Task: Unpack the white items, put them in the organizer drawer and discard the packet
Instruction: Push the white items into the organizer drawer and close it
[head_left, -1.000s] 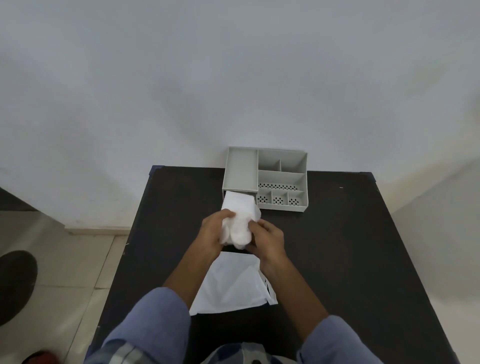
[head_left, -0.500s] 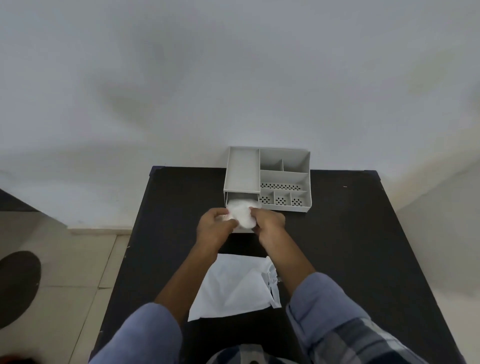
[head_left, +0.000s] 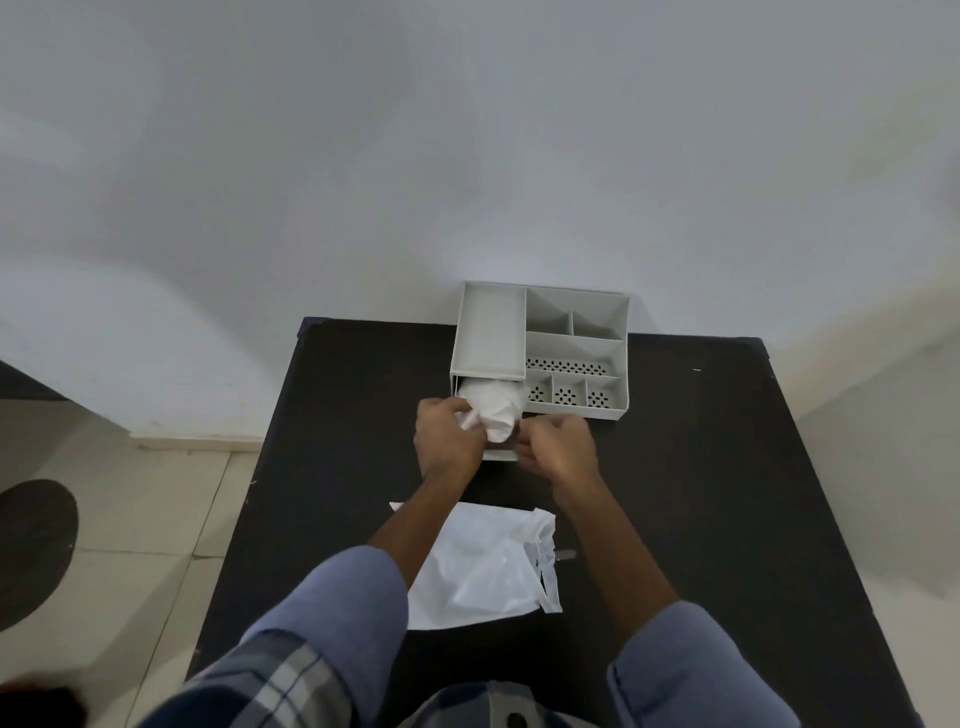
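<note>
Bundle of soft white items (head_left: 491, 408) sits half inside the grey plastic organizer's pulled-out drawer (head_left: 500, 455), just ahead of my left grip (head_left: 451, 435), which pinches its near edge; my right grip (head_left: 555, 447), curled closed beside it, seems empty.

Matt grey plastic organizer (head_left: 540, 338), soft white items (head_left: 491, 408) at its drawer, glossy crinkled plastic packet (head_left: 478, 566), matt black table (head_left: 727, 493) beneath the organizer
</note>
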